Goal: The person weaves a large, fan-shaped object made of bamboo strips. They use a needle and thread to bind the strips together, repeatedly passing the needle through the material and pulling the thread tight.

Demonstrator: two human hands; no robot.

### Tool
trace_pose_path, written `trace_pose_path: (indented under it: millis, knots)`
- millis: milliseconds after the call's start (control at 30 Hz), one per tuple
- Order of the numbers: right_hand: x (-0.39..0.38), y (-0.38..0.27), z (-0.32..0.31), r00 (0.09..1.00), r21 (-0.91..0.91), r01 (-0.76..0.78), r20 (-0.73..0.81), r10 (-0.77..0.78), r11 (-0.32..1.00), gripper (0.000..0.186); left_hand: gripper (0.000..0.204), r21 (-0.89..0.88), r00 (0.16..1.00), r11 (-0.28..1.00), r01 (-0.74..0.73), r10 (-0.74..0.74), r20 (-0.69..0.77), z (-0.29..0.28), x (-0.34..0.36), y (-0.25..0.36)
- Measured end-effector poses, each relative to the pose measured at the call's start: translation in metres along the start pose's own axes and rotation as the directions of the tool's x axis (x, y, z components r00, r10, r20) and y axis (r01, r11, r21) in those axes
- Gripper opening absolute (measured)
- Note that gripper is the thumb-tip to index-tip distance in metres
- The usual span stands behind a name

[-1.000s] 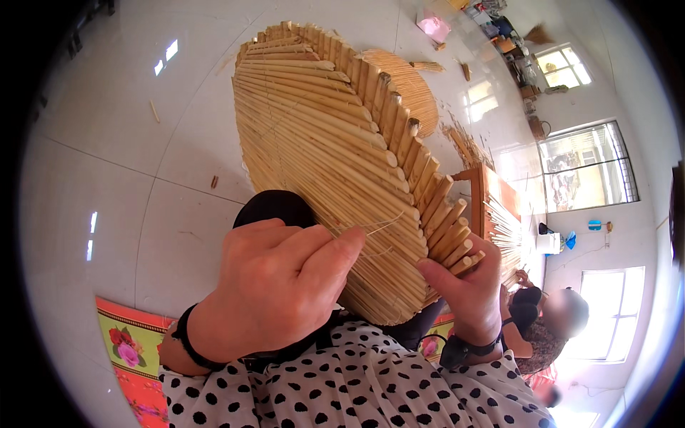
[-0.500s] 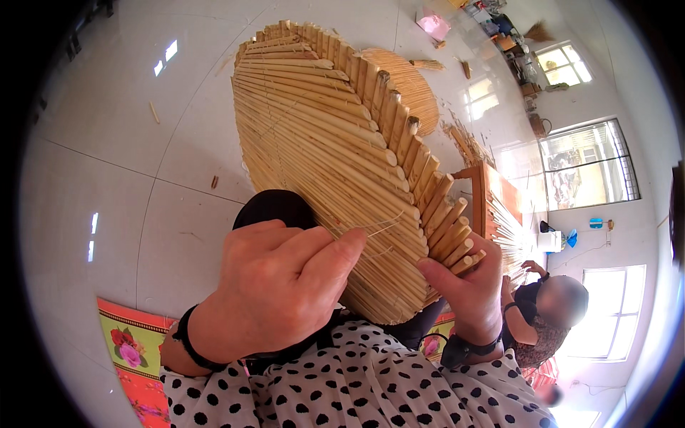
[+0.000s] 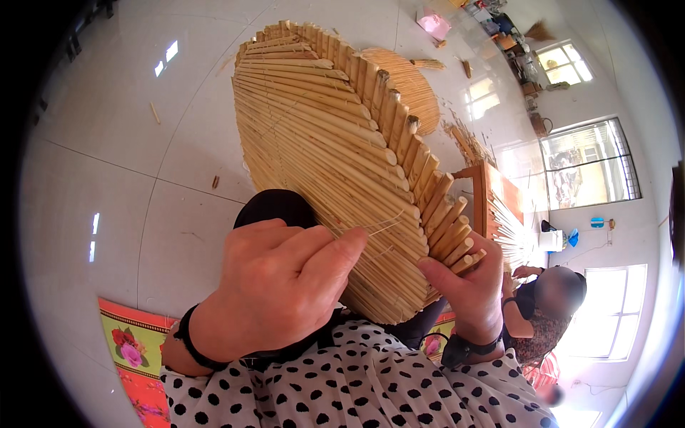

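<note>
A round mat of pale reed stalks (image 3: 314,135), two layers laid crosswise, stands tilted in front of me against my lap. My left hand (image 3: 285,282) is closed in a pinch over its lower part. Thin pale strands (image 3: 385,226) stick out from between those fingertips and lie across the stalks. Around the mat's right lower rim, where cut stalk ends (image 3: 457,246) jut out, my right hand (image 3: 471,285) is wrapped, with the thumb on the near face. Its other fingers are mostly hidden behind the mat.
Beyond the mat, another round reed mat (image 3: 410,82) lies on the tiled floor beside loose stalks (image 3: 467,143). A wooden stool (image 3: 481,192) stands to the right, near another person (image 3: 535,310). A floral cloth (image 3: 132,349) lies at lower left.
My hands and the mat have hardly moved. At the right, the other person's head and arm have shifted slightly.
</note>
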State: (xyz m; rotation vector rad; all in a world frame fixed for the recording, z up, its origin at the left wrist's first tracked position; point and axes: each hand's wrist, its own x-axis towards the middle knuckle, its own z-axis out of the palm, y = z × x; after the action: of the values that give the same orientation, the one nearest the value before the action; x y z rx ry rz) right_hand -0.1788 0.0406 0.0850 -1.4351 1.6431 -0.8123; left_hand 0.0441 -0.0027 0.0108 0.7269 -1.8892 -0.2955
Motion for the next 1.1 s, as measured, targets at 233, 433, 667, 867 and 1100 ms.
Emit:
trace_pose_path:
  millis: [233, 433, 667, 867, 1100]
  knots:
    - [0.0, 0.002, -0.002, 1.0, -0.011, 0.015, 0.01, -0.014, 1.0, 0.023, 0.039, 0.004, 1.0, 1.0, -0.001, 0.001, -0.001, 0.0, 0.0, 0.0]
    - [0.0, 0.0, -0.001, 1.0, -0.03, 0.0, 0.003, 0.0, 1.0, 0.023, 0.038, 0.0, 1.0, 1.0, 0.008, -0.008, 0.016, -0.001, 0.0, 0.0]
    - [0.0, 0.001, -0.001, 1.0, -0.014, -0.007, 0.001, 0.007, 1.0, 0.022, 0.038, 0.002, 1.0, 1.0, 0.009, -0.009, 0.001, 0.0, 0.0, -0.001]
    - [-0.002, -0.001, 0.001, 1.0, -0.042, -0.008, 0.019, 0.009, 0.999, 0.022, 0.031, -0.028, 0.999, 0.998, 0.05, -0.05, 0.02, -0.003, 0.003, 0.0]
    - [-0.008, -0.004, 0.004, 0.995, -0.125, 0.011, 0.099, 0.002, 0.992, 0.03, 0.022, -0.046, 0.987, 0.99, 0.135, -0.13, 0.089, -0.017, 0.002, 0.004]
